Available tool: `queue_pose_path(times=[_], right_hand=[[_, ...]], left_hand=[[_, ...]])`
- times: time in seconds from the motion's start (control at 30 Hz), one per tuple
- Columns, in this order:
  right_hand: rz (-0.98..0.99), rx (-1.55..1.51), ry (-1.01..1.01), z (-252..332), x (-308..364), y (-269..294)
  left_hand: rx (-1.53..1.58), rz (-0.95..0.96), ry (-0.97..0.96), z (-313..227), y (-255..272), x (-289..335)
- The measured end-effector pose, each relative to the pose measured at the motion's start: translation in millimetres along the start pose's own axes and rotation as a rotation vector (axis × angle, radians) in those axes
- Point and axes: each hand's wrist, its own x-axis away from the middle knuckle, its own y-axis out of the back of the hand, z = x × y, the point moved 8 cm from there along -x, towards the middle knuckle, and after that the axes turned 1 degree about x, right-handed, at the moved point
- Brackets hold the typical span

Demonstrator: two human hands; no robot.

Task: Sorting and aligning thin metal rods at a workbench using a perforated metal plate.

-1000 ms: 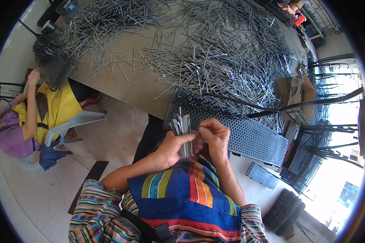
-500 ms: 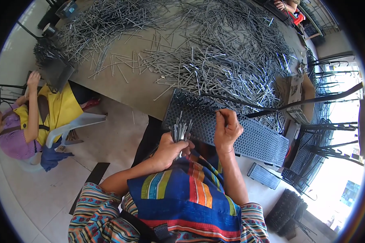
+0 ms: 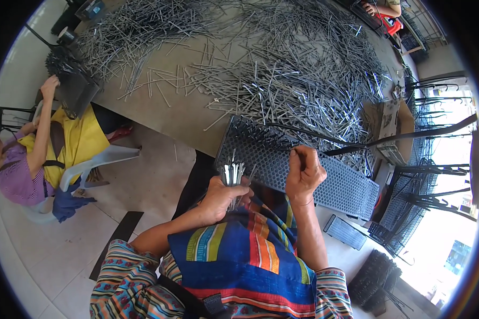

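My left hand is closed round a bundle of thin grey metal rods, which stick up out of the fist in front of my apron. Over a black perforated panel at the table's front edge, my right hand is held with thumb and forefinger pinched together. Whatever sits in that pinch, if anything, is too small to make out. Short dark rods stand in a row along the panel's far left part, just beyond the right hand.
A broad heap of loose metal rods covers much of the table. A long black bar reaches in from the right above a cardboard box. Wire racks hang at right. A co-worker in yellow sits at left beside another panel.
My right hand has shifted slightly right and toward me, over the panel. The rods in my left hand have changed their lean a little. The co-worker's raised hand has moved up and right.
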Motion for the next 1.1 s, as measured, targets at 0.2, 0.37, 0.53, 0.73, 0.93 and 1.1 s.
queue_pose_path(times=[0.2, 0.37, 0.53, 0.73, 0.93, 1.1], right_hand=[[0.056, -0.026, -0.045, -6.6, 3.6, -12.9], [0.193, 0.224, 0.109, 0.6, 2.7, -32.1], [0.234, 0.287, 0.145, 9.7, 8.6, -26.3], [0.468, -0.501, -0.686, -29.6, 65.0, -41.3], [0.110, -0.765, -0.781, -48.1, 66.3, -24.4], [-0.216, -0.581, -0.460, -45.3, 22.5, 16.3]], left_hand=[[0.011, -0.033, 0.005, 6.0, -0.7, -2.4], [0.040, -0.036, -0.005, -0.7, -6.0, -1.4], [0.095, -0.040, 0.009, 0.7, -8.8, -2.9], [0.059, 0.046, -0.019, 3.2, -24.3, -5.3], [0.035, -0.054, -0.024, 1.3, -14.8, -3.0], [-0.033, -0.025, 0.112, 17.5, -7.9, 1.0]])
